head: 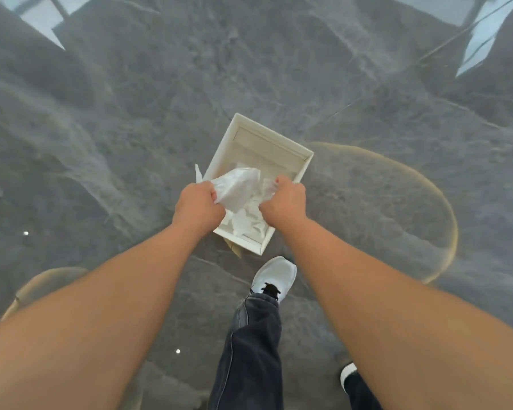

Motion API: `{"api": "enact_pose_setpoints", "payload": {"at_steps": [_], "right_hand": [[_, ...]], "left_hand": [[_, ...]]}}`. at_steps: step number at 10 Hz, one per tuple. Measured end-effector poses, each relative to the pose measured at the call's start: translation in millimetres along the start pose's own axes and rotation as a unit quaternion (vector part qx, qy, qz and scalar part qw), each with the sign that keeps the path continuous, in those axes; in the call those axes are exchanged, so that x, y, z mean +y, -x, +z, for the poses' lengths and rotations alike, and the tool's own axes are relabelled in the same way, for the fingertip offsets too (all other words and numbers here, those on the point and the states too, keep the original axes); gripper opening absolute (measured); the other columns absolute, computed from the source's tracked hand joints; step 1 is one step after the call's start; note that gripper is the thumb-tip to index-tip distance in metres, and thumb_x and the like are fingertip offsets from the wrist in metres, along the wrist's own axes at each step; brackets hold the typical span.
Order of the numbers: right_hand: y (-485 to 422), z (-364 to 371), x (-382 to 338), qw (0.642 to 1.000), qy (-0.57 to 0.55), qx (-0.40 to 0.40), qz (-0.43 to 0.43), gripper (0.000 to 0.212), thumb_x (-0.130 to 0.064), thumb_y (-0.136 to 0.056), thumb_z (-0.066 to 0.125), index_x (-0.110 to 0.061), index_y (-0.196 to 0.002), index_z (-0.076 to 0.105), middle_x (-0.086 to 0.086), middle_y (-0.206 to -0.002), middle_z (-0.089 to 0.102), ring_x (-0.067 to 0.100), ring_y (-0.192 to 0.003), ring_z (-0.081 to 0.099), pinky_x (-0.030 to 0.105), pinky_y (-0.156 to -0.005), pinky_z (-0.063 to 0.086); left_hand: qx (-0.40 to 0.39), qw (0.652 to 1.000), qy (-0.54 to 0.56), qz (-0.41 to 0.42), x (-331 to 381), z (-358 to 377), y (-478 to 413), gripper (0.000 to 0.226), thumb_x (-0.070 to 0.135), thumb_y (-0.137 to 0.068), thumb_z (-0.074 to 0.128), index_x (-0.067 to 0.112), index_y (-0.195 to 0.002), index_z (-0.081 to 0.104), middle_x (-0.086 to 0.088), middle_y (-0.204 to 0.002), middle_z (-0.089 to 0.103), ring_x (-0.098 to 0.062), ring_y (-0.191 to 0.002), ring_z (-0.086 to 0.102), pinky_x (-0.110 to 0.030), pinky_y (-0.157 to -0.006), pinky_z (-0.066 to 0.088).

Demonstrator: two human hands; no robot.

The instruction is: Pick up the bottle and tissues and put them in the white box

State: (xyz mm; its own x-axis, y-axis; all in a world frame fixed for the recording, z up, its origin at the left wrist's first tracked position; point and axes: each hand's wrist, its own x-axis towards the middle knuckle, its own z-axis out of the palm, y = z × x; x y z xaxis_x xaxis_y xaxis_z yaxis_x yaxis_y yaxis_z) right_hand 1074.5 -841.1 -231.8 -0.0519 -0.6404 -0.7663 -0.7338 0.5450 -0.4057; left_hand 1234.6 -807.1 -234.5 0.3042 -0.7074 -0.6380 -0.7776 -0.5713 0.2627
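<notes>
The white box (304,165) lies open on the grey floor in the middle of the head view. Both my hands hover over its near half. My left hand (198,207) is closed on a crumpled white tissue (237,184) that stretches across to my right hand (285,202), which also grips white tissue. More white tissue (245,221) lies inside the box below my hands. No bottle is visible; the hands and tissue hide part of the box's inside.
Glossy grey marble floor (101,143) all around, with bright window reflections at the top corners. My white shoe (276,276) and dark trouser leg stand just behind the box. A second foot (348,375) shows at the lower right.
</notes>
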Motion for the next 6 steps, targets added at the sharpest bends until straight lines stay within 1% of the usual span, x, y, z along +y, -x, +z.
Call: {"api": "enact_pose_setpoints", "payload": {"at_steps": [1,2,3,4,5,6], "right_hand": [[-24,21,1,1.0,0.011,0.002,-0.015,0.051,-0.003,-0.079,0.061,-0.015,-0.127,0.047,0.016,-0.13,0.038,0.035,-0.109,0.053,0.032,-0.083,0.045],[-36,32,15,0.999,0.037,-0.003,-0.031,0.049,-0.005,-0.078,0.063,-0.017,-0.123,0.046,0.014,-0.126,0.037,0.036,-0.107,0.053,0.034,-0.083,0.048],[-35,33,36,0.999,0.004,-0.018,-0.029,0.063,-0.009,-0.075,0.068,-0.022,-0.129,0.039,0.012,-0.131,0.031,0.035,-0.1,0.056,0.045,-0.083,0.057],[-25,20,58,0.999,-0.005,-0.034,-0.038,0.079,-0.011,-0.074,0.071,-0.027,-0.139,0.03,0.012,-0.136,0.027,0.033,-0.1,0.056,0.046,-0.084,0.056],[-19,1,78,0.998,0.033,-0.036,-0.047,0.073,-0.012,-0.076,0.068,-0.024,-0.138,0.031,0.012,-0.134,0.029,0.035,-0.098,0.057,0.046,-0.086,0.055],[-18,-24,95,0.998,0.04,-0.015,-0.043,0.064,-0.012,-0.079,0.063,-0.022,-0.135,0.034,0.014,-0.132,0.032,0.039,-0.098,0.057,0.048,-0.084,0.055]], "left_hand": [[-0.017,1.0,0.013,0.006,-10,21,-17,0.023,0.005,-0.07,0.052,0.019,-0.06,0.036,0.001,-0.068,0.043,-0.021,-0.063,0.042,-0.028,-0.047,0.027],[-0.034,0.999,0.034,0.005,-9,40,-23,0.015,0.006,-0.07,0.055,0.017,-0.068,0.045,0.001,-0.07,0.048,-0.022,-0.066,0.046,-0.029,-0.05,0.032],[-0.074,0.993,0.087,-0.009,-5,54,-23,0.034,0.012,-0.072,0.066,0.023,-0.102,0.056,0.002,-0.089,0.052,-0.016,-0.071,0.053,-0.027,-0.052,0.039],[-0.08,0.995,0.065,0.007,0,56,-18,0.062,0.015,-0.07,0.074,0.027,-0.126,0.05,0.0,-0.105,0.047,-0.019,-0.087,0.05,-0.03,-0.062,0.041],[-0.06,0.997,0.038,0.007,9,49,-15,0.054,0.012,-0.072,0.072,0.025,-0.121,0.055,0.0,-0.102,0.049,-0.02,-0.086,0.05,-0.032,-0.066,0.044],[-0.05,0.999,0.018,-0.009,31,43,-9,0.035,0.008,-0.073,0.065,0.024,-0.104,0.06,-0.001,-0.099,0.057,-0.022,-0.079,0.056,-0.034,-0.066,0.053]]}}
